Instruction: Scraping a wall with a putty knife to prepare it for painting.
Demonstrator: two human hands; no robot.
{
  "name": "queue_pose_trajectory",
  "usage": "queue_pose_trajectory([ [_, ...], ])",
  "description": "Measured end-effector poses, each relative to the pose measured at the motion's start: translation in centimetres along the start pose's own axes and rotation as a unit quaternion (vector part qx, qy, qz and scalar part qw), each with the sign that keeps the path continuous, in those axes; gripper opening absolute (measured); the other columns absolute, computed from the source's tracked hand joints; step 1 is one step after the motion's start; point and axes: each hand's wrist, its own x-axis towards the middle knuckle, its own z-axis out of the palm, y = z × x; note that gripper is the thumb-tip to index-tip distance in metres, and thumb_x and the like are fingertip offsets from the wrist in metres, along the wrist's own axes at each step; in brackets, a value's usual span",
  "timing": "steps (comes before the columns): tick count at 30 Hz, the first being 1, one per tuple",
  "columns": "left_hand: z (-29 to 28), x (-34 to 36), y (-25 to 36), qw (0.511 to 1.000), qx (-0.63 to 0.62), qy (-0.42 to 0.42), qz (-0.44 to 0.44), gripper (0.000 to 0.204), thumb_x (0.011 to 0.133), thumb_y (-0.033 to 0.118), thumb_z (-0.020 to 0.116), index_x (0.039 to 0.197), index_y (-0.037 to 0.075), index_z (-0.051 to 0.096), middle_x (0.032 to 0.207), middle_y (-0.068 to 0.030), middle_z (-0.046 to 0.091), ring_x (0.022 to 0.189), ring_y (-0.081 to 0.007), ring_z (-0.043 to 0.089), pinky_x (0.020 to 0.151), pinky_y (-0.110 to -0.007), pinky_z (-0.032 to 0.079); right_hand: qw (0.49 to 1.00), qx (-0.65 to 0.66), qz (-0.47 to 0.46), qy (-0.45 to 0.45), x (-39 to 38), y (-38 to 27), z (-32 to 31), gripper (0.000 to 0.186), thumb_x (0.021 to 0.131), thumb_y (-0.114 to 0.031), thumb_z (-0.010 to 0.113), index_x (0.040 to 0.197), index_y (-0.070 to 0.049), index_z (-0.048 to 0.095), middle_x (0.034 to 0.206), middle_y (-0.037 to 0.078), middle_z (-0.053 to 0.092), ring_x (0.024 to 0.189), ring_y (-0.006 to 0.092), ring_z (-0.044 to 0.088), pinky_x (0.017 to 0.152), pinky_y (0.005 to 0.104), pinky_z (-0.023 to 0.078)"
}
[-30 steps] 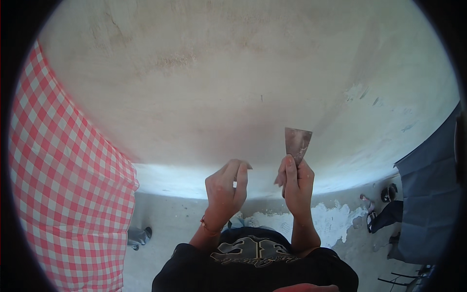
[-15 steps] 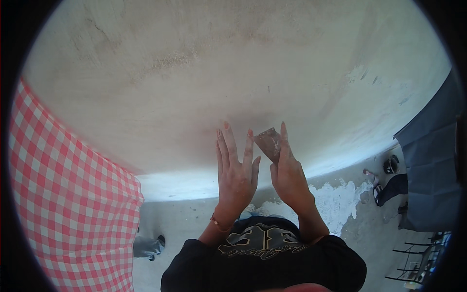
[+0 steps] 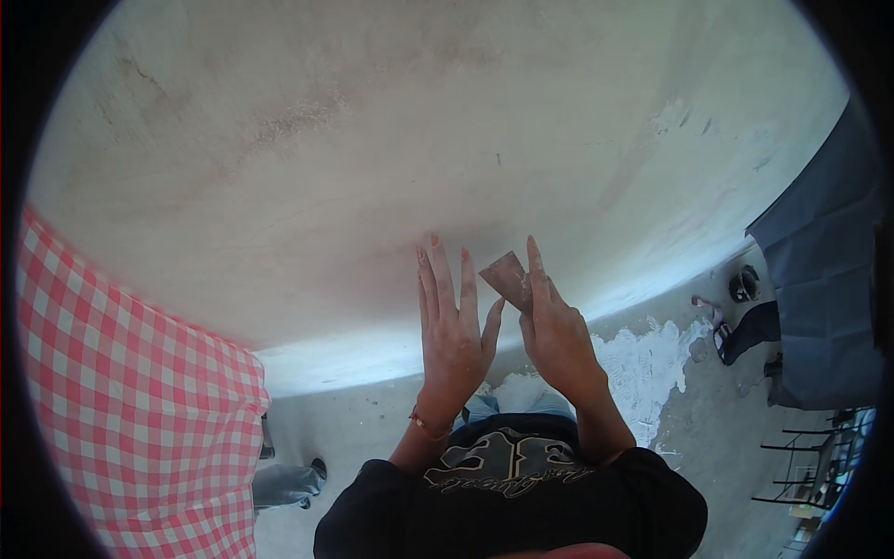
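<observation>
In front of me rises a pale plastered wall (image 3: 391, 177) with brownish smears and rough patches. My left hand (image 3: 454, 340) is held up before it, palm toward the wall, fingers stretched and spread; nothing is in it. Whether the fingertips touch the wall I cannot tell. White dust marks the fingers. My right hand (image 3: 563, 347) grips a putty knife (image 3: 507, 278), its broad, stained blade slanting up and left toward the left hand. The right index finger points straight up beside the blade. The knife's handle is hidden in the palm.
A pink-and-white checked cloth (image 3: 140, 391) hangs at the left, a dark grey sheet (image 3: 824, 279) at the right. White splatter (image 3: 643, 373) covers part of the floor. At the right are a black bucket (image 3: 744, 284) and a person's leg (image 3: 752, 334); another person's leg (image 3: 284, 484) shows lower left.
The view has turned slightly, so the wall marks sit further left. The right hand and putty knife have shifted a little, the blade tipping slightly more to the left. The left hand stays spread.
</observation>
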Motion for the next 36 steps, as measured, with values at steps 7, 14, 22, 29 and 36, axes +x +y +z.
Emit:
queue_pose_trajectory([
  [7,2.1,-2.6,8.6,0.999,-0.011,-0.04,-0.009,0.076,0.098,0.015,0.073,0.164,0.007,0.036,0.173,-0.0218,0.026,0.16,-0.0472,0.019,0.124,-0.064,0.029,0.998,-0.063,-0.009,-0.006,-5.5,4.4,-5.6,0.079,0.102,-0.002,0.06,0.168,-0.005,0.018,0.125,0.025,0.067,0.076,0.0307,0.074,0.066,0.0376,0.062],
  [14,5.4,-7.7,19.3,0.994,0.042,-0.103,-0.015,0.062,0.101,0.011,0.062,0.158,-0.003,0.041,0.171,-0.0237,0.029,0.16,-0.044,0.023,0.126,-0.059,0.026,0.993,-0.109,0.026,-0.035,-14.1,10.4,-12.2,0.077,0.102,0.0,0.06,0.167,-0.002,0.02,0.118,0.025,0.069,0.077,0.0311,0.074,0.067,0.0387,0.062],
  [22,6.3,-11.4,24.8,0.988,0.029,-0.134,-0.065,0.068,0.1,0.018,0.064,0.159,-0.006,0.038,0.17,-0.0249,0.03,0.16,-0.0432,0.023,0.128,-0.057,0.023,0.995,-0.073,0.005,-0.07,-17.8,14.6,-13.7,0.07,0.104,0.0,0.058,0.165,-0.001,0.025,0.126,0.027,0.069,0.092,0.0352,0.077,0.08,0.0426,0.065],
  [29,4.9,-13.0,25.4,0.988,0.038,-0.128,-0.078,0.071,0.098,0.016,0.067,0.158,-0.007,0.038,0.169,-0.0242,0.032,0.159,-0.0428,0.025,0.128,-0.055,0.025,0.994,-0.04,-0.006,-0.098,-19.1,13.2,-14.3,0.069,0.104,0.0,0.058,0.164,0.0,0.027,0.125,0.027,0.07,0.09,0.0368,0.077,0.081,0.044,0.065],
  [36,2.2,-14.9,24.5,0.99,0.053,-0.119,-0.055,0.07,0.098,0.013,0.068,0.158,-0.007,0.038,0.169,-0.0225,0.034,0.159,-0.0415,0.026,0.127,-0.055,0.027,0.995,-0.055,-0.014,-0.079,-21.3,10.4,-12.9,0.066,0.103,-0.001,0.057,0.163,0.002,0.028,0.111,0.026,0.074,0.082,0.0327,0.077,0.074,0.0433,0.064],
])
